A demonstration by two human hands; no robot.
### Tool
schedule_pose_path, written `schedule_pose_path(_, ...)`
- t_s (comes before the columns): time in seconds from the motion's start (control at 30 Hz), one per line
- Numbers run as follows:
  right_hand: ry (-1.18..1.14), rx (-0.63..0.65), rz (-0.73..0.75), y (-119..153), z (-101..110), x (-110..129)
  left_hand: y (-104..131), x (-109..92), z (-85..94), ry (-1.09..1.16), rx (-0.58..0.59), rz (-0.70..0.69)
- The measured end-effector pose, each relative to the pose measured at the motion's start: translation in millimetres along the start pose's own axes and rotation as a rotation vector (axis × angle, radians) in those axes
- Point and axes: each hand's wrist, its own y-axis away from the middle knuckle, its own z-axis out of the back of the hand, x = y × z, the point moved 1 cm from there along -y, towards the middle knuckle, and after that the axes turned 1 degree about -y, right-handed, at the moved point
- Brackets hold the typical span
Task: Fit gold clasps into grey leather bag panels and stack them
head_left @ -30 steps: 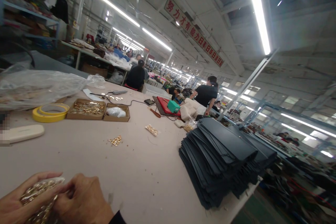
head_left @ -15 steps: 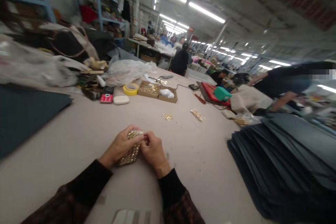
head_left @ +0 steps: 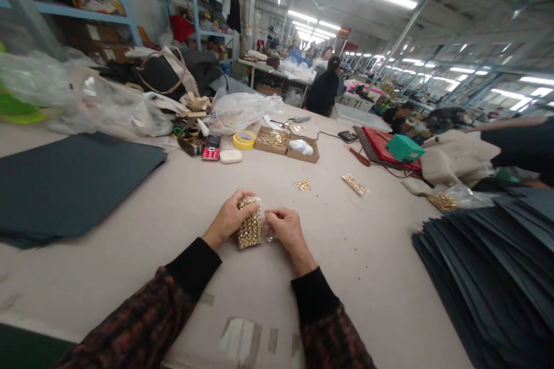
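A clear plastic bag of gold-coloured metal pieces (head_left: 250, 229) stands on the table in front of me. My left hand (head_left: 230, 216) is wrapped round its left side and top, the thumb across the front. At the bag's right edge my right hand (head_left: 285, 230) is closed in a pinch on a loose flap of the clear plastic. Beyond my hands lies a small heap of loose gold pieces (head_left: 302, 185). To the right of that heap is a small clear packet of similar pieces (head_left: 355, 184).
Dark sheets (head_left: 78, 184) lie at the left, and a tall stack of dark sheets (head_left: 493, 265) stands at the right. Cardboard trays (head_left: 272, 149), yellow tape (head_left: 244, 139), and a red phone (head_left: 211, 149) line the back. A co-worker's arm (head_left: 515, 122) reaches in at the far right.
The view has swung left, so things sit further right. My right hand has drawn away from the bag, stretching its clear plastic outward. My left hand keeps its hold.
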Motion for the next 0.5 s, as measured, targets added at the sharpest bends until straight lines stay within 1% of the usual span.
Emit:
schedule_pose_path(0.13,-0.022,0.023,0.015,-0.5,6.6,-4.3,3.9,-6.7,0.1,-0.173,0.003,-0.219)
schedule_pose_path(0.2,-0.012,0.024,0.047,0.4,7.8,-2.2,7.7,-12.0,-1.6,-0.251,0.039,-0.327)
schedule_pose_path(0.27,0.000,0.025,0.078,1.6,7.9,1.6,10.9,-15.2,-3.5,-0.315,0.084,-0.396)
schedule_pose_path(0.37,0.028,0.009,0.143,3.7,7.0,7.6,12.8,-15.5,-5.5,-0.388,0.117,-0.433)
schedule_pose_path(0.5,0.086,-0.063,0.238,7.9,5.4,15.7,12.5,-17.1,-6.7,-0.428,0.105,-0.435)
